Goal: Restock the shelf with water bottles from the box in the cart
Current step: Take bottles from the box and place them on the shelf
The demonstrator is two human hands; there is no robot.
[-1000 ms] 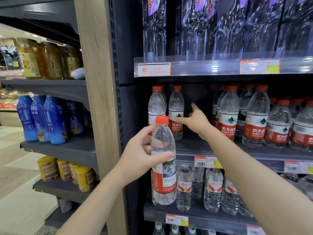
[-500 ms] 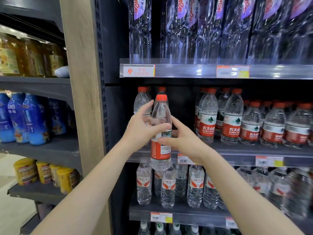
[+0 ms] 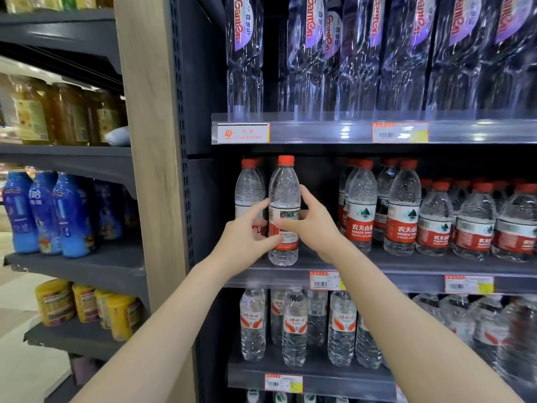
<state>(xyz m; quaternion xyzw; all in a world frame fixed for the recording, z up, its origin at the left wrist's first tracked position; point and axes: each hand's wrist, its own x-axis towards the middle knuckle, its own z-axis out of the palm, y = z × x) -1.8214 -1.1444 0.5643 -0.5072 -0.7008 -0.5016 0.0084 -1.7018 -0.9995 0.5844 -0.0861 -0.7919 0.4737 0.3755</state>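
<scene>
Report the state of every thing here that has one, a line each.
Held bottle: upright, capped, base at the shelf front.
Left hand: grips the held bottle.
Right hand: grips the held bottle.
Neighbouring bottles: upright, capped, labels forward.
Shelf: gap right of the held bottle.

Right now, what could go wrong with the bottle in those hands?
1. The bottle is near the front edge of the shelf; let go there, it might tip off.
2. It is close beside the next bottle, so a push from the left hand or right hand could knock that one over.
</scene>
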